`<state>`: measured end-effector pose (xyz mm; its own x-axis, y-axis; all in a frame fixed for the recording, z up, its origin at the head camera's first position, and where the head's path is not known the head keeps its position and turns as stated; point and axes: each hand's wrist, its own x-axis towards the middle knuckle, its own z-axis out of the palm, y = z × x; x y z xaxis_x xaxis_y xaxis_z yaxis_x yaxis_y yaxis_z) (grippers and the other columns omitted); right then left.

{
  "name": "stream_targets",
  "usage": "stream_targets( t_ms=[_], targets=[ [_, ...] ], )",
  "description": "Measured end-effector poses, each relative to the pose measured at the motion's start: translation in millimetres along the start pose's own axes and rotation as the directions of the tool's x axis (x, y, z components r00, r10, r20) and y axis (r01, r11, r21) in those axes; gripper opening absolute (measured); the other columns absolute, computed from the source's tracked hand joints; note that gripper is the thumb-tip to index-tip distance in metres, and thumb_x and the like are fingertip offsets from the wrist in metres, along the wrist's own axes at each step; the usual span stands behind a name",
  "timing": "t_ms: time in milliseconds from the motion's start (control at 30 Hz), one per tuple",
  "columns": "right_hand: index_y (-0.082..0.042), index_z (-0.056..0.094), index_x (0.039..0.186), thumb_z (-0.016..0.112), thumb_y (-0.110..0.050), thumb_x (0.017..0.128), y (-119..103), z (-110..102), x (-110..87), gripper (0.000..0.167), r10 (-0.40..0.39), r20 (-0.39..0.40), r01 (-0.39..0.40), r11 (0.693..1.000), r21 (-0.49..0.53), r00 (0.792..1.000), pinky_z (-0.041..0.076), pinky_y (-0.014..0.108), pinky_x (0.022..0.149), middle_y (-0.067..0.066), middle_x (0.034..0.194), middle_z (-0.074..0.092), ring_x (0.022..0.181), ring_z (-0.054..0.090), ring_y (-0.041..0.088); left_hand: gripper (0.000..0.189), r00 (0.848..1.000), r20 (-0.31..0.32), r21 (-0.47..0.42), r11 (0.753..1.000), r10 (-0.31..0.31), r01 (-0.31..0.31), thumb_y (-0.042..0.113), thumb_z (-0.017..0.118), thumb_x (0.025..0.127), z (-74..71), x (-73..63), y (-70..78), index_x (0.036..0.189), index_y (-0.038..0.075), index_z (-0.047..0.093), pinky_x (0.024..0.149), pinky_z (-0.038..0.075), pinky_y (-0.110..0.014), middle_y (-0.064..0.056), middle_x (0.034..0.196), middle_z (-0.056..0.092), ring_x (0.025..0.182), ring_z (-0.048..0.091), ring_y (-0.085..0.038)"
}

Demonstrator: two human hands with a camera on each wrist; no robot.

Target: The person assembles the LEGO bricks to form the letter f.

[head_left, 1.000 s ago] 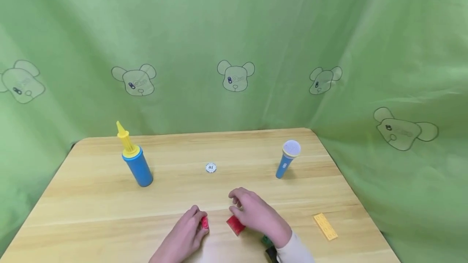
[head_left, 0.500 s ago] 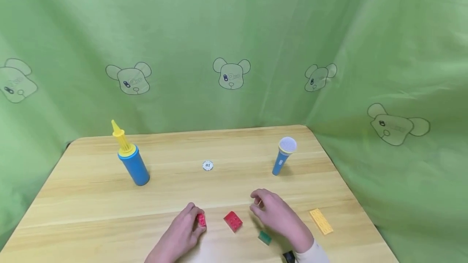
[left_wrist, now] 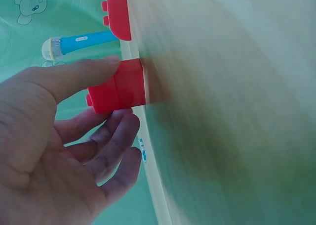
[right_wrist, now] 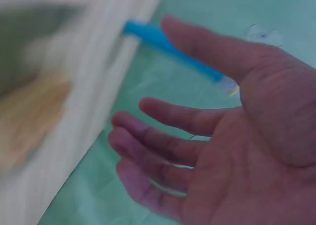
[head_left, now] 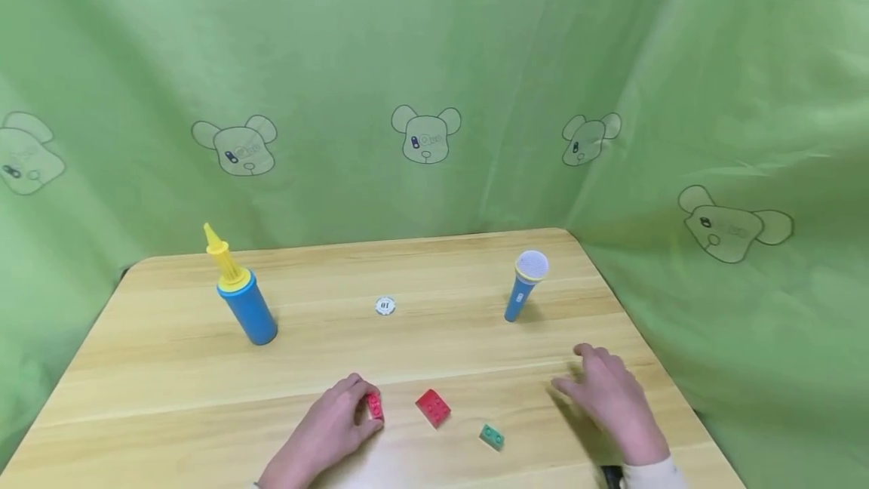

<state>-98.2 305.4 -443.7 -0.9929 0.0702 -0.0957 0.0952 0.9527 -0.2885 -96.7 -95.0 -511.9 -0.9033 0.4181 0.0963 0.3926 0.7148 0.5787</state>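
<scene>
In the head view my left hand [head_left: 327,429] pinches a red toy brick [head_left: 376,406] between thumb and fingers, low at the table. Up close in the left wrist view, the red brick [left_wrist: 118,86] shows studs on one side and a seam across it. Just right of it lies another red brick [head_left: 433,407] with a curved edge, and beyond that a small green brick [head_left: 492,437]. My right hand [head_left: 611,402] hovers over the table's right side, fingers spread and holding nothing. A blurred yellow brick [right_wrist: 34,118] shows near it in the right wrist view; in the head view the hand hides it.
A blue pump with yellow nozzle [head_left: 250,308] stands at the left. A white chip marked 10 [head_left: 385,306] lies mid-table, and a blue toy microphone [head_left: 521,293] stands back right. Green curtain [head_left: 434,36] surrounds the wooden table [head_left: 170,368].
My right hand has moved right, away from the curved red brick, uncovering it and the green brick, and now covers the yellow one. My left hand keeps its pinch on the red brick.
</scene>
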Motion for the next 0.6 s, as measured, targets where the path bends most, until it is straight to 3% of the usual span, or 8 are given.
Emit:
stream_targets(
  t_ms=[100,200,300,400,600],
  targets=[
    [0.014,0.048,0.132,0.077,-0.057,0.078,17.7,1.4,-0.8,0.094,0.056,0.056,-0.053,0.997,-0.051,0.997,0.042,0.069,0.088,0.04,0.121,0.053,0.109,0.049,0.058,0.034,1.0,0.022,-0.012,1.0,-0.014,0.014,0.024,0.083,0.082,-1.2,-0.9,-1.5,0.107,0.006,0.069,0.07,0.049,-0.027,0.008,0.094,0.058,0.078,0.051,-0.008],
    [0.015,0.051,0.125,0.076,-0.064,0.075,28.3,6.1,-2.7,0.096,0.096,0.105,-0.09,0.994,-0.067,0.99,0.043,0.069,0.084,0.037,0.114,0.055,0.103,0.051,0.056,0.035,0.998,0.048,-0.027,0.999,-0.034,0.035,0.025,0.082,0.082,-1.9,-2.3,-2.5,0.108,0.007,0.069,0.07,0.048,-0.027,0.008,0.094,0.058,0.078,0.051,-0.009],
    [0.013,0.054,0.119,0.077,-0.06,0.076,34.6,10.9,-4.4,0.088,0.106,0.132,-0.099,0.994,-0.056,0.986,0.045,0.066,0.08,0.03,0.107,0.059,0.096,0.056,0.049,0.034,0.997,0.061,-0.04,0.998,-0.04,0.042,0.026,0.082,0.083,-2.7,-2.9,-3.3,0.108,0.007,0.069,0.069,0.047,-0.026,0.008,0.093,0.057,0.078,0.049,-0.009],
    [0.012,0.057,0.115,0.077,-0.047,0.08,38.9,14.1,-5.4,0.072,0.098,0.136,-0.094,0.995,-0.037,0.986,0.047,0.061,0.076,0.02,0.098,0.06,0.087,0.059,0.038,0.034,0.997,0.067,-0.048,0.998,-0.03,0.033,0.026,0.082,0.083,-3.0,-2.3,-4.0,0.108,0.007,0.069,0.067,0.046,-0.026,0.007,0.092,0.057,0.077,0.048,-0.008],
    [0.005,0.063,0.104,0.071,-0.019,0.082,42.2,17.6,-6.6,0.033,0.084,0.116,-0.085,0.996,0.0,0.99,0.047,0.046,0.064,0.006,0.082,0.056,0.073,0.052,0.023,0.034,0.997,0.071,-0.033,0.999,-0.014,0.017,0.026,0.082,0.082,-2.2,0.0,-5.2,0.107,0.006,0.07,0.069,0.047,-0.027,0.007,0.092,0.057,0.078,0.048,-0.007]
  ],
)
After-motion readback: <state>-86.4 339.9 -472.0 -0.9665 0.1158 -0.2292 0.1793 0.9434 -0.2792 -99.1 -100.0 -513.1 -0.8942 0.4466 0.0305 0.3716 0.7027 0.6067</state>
